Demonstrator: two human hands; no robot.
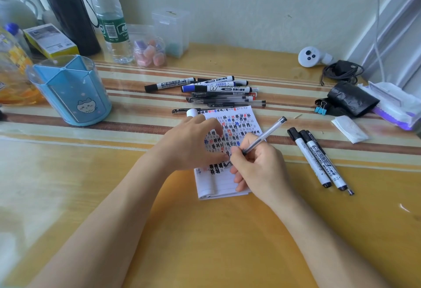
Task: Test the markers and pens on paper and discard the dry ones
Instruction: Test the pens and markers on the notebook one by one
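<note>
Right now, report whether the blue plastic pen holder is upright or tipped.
Upright: the blue plastic pen holder stands on its base, open rim facing up.

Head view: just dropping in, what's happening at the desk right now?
A person is testing pens. The right hand grips a clear gel pen, tip down at the notepad, while the left hand presses the page flat. The page is crowded with black, blue and red hash marks. A pile of markers and pens lies beyond the pad; two whiteboard markers lie apart at the right.
</note>
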